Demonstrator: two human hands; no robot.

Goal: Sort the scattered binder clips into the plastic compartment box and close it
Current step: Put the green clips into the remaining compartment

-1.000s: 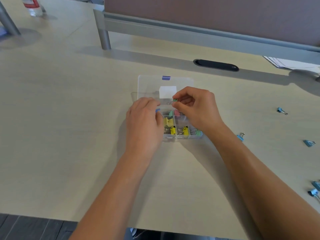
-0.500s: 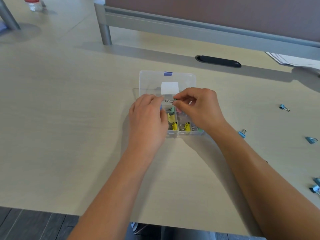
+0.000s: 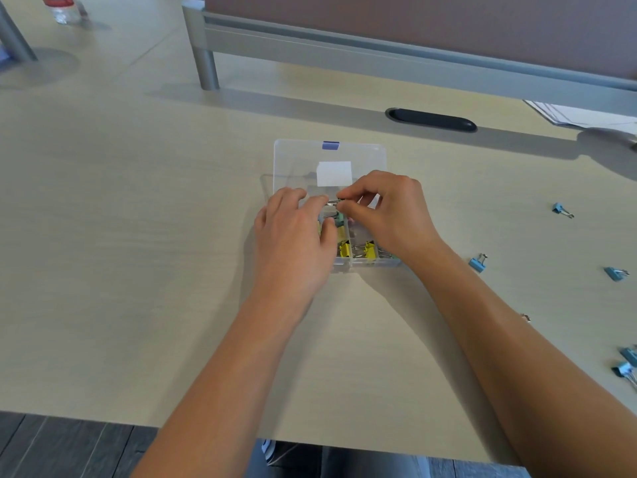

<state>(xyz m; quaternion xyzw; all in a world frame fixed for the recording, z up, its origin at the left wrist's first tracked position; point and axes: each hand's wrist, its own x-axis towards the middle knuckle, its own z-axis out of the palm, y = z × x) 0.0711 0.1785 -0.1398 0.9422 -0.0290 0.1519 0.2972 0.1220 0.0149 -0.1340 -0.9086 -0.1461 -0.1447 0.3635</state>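
So the clear plastic compartment box [image 3: 374, 262] sits near the middle of the pale wood table [image 3: 138, 236], its long axis running away from the camera toward the grey partition rail [image 3: 379, 53]. The lid [image 3: 300, 157] is flipped open and lies flat on the far side, with a white label [image 3: 334, 173] on it and a little purple latch tab [image 3: 330, 145] on its far edge. Both hands are over the box: the left hand [image 3: 293, 236] covers the left compartments, fingers curled down, and the right hand [image 3: 389, 215] is pinched around a small clip [image 3: 333, 202] right above the far compartments. The left fingertips touch the same clip, so it's gripped between the two hands. Its wire handles seem to point left, long axis roughly across the box, but it's tiny and half hidden, so I can't say much more. In the box you can see yellow clips [image 3: 345, 250] in the near compartments and a green one [image 3: 339, 219] just under the fingers. Out to the right, well apart from the box, a few blue clips are loose on the table: one [image 3: 477, 263] just beside the right forearm with its handles pointing up and away, one further right [image 3: 615, 272], one further back [image 3: 562, 210] with handles to the right, and a bunch [image 3: 625, 367] at the frame edge.
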